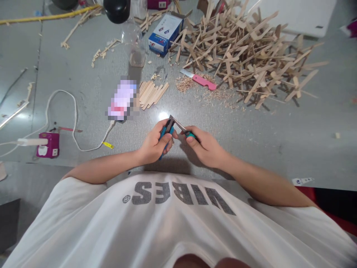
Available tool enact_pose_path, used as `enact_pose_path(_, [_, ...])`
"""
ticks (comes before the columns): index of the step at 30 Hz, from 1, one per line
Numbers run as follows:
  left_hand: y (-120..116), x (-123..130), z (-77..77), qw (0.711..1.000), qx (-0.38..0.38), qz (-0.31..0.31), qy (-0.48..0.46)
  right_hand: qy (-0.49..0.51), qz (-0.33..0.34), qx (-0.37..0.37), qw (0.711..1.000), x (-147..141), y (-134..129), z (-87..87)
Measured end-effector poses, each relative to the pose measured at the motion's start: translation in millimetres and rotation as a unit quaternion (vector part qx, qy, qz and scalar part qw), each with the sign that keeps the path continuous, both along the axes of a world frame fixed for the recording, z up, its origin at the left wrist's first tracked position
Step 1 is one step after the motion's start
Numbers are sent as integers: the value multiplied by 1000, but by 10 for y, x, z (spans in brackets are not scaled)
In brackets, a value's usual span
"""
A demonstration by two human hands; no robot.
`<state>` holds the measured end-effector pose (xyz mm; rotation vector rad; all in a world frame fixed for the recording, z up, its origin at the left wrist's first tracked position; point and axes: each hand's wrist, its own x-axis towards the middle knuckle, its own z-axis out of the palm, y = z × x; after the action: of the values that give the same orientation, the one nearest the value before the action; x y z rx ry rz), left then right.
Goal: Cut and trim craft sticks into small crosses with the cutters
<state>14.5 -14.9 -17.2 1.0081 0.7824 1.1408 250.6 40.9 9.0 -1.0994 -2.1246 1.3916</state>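
Note:
My left hand (156, 143) is closed around a blue and dark utility knife (167, 128), its end pointing away from me. In my right hand (205, 147) is a pair of pliers (181, 127) with slender grey metal jaws and a green and black handle. The tip of the pliers meets the far end of the knife; whether it grips the blade is too small to tell. Both hands are close together above the near part of the grey table (245, 149). Just beyond them lies a row of flat wooden sticks (153, 93).
A large heap of joined wooden sticks (245, 56) covers the back right. A pink folding saw (204, 82) rests on wood shavings (223, 93). Further left are a blurred phone (122, 99), its white cable (75, 111), a purple adapter (50, 145) and a blue box (165, 34).

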Motion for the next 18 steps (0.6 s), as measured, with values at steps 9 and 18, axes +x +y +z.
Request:
enact_pose_path(9, [-35,-99,-16,998,19,-64,9,-3,-16,36,999,16,4,5])
enact_pose_path(18, [-19,-113,-24,993,68,-84,45,-6,-24,57,998,37,-31,-28])
